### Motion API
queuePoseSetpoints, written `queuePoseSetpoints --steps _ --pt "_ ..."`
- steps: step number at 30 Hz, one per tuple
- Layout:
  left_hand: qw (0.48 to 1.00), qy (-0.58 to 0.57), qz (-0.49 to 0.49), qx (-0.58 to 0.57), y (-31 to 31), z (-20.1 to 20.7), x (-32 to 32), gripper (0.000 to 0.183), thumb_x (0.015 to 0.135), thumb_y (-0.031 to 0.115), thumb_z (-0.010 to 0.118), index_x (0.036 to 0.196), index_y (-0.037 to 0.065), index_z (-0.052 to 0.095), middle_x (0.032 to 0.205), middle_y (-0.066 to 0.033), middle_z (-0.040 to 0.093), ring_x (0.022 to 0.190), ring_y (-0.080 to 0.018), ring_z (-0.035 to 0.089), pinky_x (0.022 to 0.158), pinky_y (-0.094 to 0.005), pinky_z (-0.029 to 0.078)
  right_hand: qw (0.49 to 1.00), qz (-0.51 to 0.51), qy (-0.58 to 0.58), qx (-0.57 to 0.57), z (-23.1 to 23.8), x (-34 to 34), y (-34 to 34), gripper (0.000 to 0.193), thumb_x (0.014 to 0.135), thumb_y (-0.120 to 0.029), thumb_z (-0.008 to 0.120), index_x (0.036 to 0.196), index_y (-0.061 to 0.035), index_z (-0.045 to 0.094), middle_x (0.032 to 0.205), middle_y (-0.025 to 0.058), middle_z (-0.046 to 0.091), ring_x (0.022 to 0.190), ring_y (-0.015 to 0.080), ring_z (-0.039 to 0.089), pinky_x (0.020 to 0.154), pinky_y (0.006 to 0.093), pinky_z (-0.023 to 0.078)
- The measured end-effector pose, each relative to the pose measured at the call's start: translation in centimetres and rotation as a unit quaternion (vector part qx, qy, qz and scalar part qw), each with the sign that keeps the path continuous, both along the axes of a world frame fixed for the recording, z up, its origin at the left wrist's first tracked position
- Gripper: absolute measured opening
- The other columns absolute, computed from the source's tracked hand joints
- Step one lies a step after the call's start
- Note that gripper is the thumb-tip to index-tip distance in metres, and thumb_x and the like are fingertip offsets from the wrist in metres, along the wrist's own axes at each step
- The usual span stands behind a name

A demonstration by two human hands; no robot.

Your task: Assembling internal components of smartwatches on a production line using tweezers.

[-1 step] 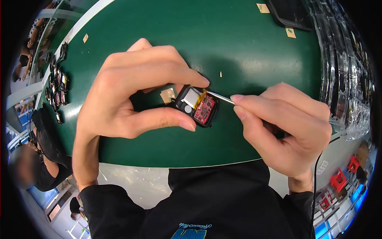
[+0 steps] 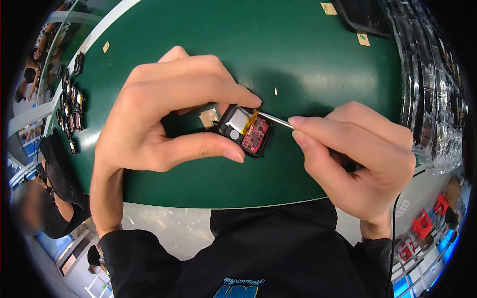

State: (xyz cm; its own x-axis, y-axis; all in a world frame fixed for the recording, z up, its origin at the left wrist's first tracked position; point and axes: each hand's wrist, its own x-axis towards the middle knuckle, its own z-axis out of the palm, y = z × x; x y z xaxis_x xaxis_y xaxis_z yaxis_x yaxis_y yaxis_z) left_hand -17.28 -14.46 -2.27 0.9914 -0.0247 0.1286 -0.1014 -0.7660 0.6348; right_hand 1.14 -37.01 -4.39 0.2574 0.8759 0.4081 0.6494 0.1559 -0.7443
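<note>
Between the thumb and index finger of my left hand, a small black electronic device is gripped by its edges. Its casing lies open toward me. Inside are a silver battery cell, yellow tape, a red circuit board and a grey round part. My right hand pinches a slim silver metal tool. The tool's tip reaches the device's upper edge near the yellow tape, close to my left index fingertip. Whether the tip touches anything is too small to tell.
The green table carries paper stickers, one behind the device. A tiny pale piece lies beyond it. Several similar devices sit at the far left. Clear plastic trays line the right side, beside a black tray. A person is at left.
</note>
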Motion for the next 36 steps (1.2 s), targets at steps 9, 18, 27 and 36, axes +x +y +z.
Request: queuePoseSetpoints --steps 9,18,27,36 --pt "1.000 -0.003 0.008 0.004 -0.2 0.1 0.3 0.071 0.073 0.059 0.093 0.113 0.001 0.084 0.095 -0.0077 0.080 0.071 -0.0135 0.060 0.064 -0.0306 0.034 1.000 0.017 0.003 -0.002 0.1 0.2 0.1 0.024 0.076 0.013 0.080 0.098 0.0044 0.085 0.071 0.0073 0.069 0.056 0.0116 0.059 0.049 0.0261 0.038" --pt "1.000 -0.011 -0.012 0.016 -0.3 0.3 0.2 0.059 0.076 0.048 0.094 0.109 0.001 0.084 0.096 -0.0097 0.080 0.077 -0.0209 0.067 0.075 -0.0335 0.041 1.000 0.007 0.010 0.000 0.0 -0.1 -0.1 0.022 0.077 0.013 0.080 0.097 0.0039 0.086 0.069 0.0055 0.068 0.053 0.0097 0.055 0.049 0.0256 0.036" --pt "1.000 -0.021 0.001 -0.005 -0.5 0.1 -0.1 0.057 0.074 0.045 0.096 0.111 0.003 0.085 0.096 -0.0087 0.078 0.079 -0.0205 0.067 0.074 -0.0339 0.039 1.000 -0.010 0.030 0.002 0.0 -0.4 -0.4 0.021 0.078 0.011 0.082 0.097 0.0022 0.086 0.066 0.0037 0.067 0.051 0.0084 0.051 0.048 0.0255 0.033" --pt "0.999 -0.002 0.023 0.033 -1.9 1.5 0.8 0.059 0.072 0.027 0.101 0.122 0.005 0.080 0.092 -0.0047 0.070 0.075 -0.0216 0.056 0.074 -0.0348 0.040 0.993 -0.058 0.100 0.023 1.1 0.1 -2.7 0.015 0.083 0.003 0.084 0.098 -0.0010 0.084 0.070 0.0024 0.066 0.048 0.0089 0.053 0.044 0.0284 0.038"
